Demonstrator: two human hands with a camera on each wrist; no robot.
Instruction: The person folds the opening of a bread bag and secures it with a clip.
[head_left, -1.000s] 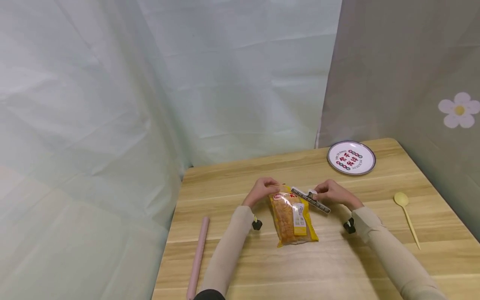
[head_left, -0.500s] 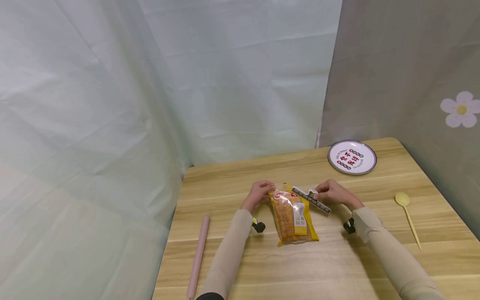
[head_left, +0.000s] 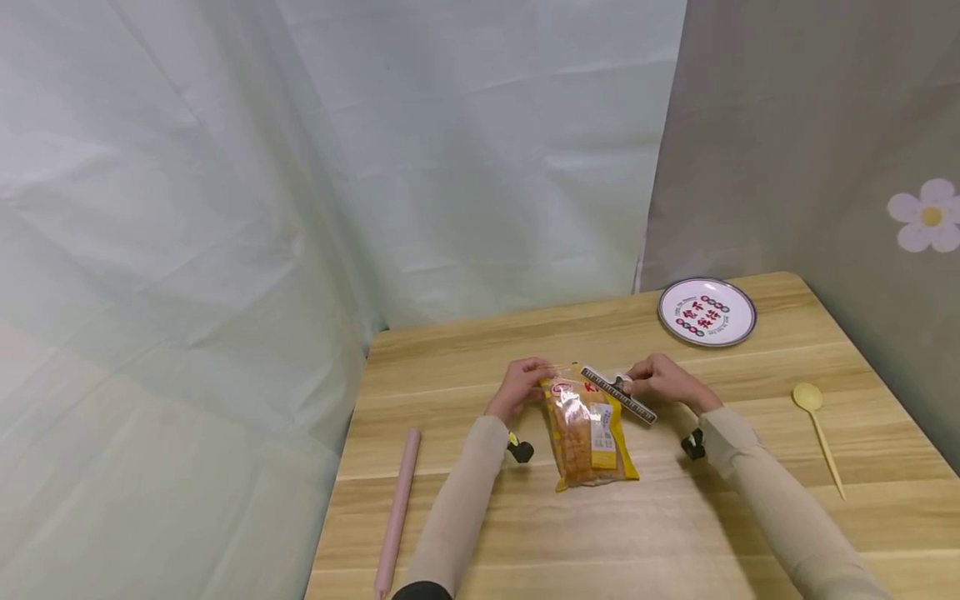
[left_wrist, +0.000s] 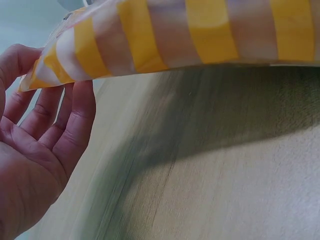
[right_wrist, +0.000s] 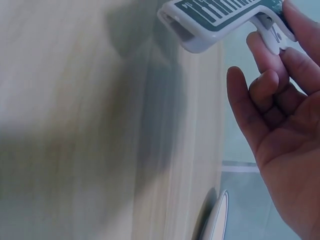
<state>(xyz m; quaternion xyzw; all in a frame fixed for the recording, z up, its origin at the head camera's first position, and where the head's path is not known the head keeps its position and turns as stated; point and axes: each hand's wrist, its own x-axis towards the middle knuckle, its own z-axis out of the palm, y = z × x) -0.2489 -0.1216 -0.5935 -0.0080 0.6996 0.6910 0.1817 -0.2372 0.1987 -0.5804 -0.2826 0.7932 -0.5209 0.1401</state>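
A yellow-trimmed clear bag of bread [head_left: 577,442] lies on the table, its top end raised a little. My left hand [head_left: 521,385] pinches the upper left corner of that bag between thumb and fingers; the left wrist view shows its yellow-striped side [left_wrist: 175,35] above the wood. In my right hand [head_left: 666,383] is a long bag clip [head_left: 618,394], pinched by its handles. The clip slants over the bag's upper right corner; whether it grips the plastic cannot be told. In the right wrist view the clip [right_wrist: 215,20] is partly cut off by the frame edge.
A white plate [head_left: 707,312] with red characters sits at the back right of the wooden table [head_left: 480,533]. To the right lies a yellow spoon [head_left: 808,397], to the left a pink rod [head_left: 397,512]. Curtains stand behind the table.
My right hand and the clip have shifted slightly left over the bag's top edge. My left hand has changed its hold a little at the bag's corner.
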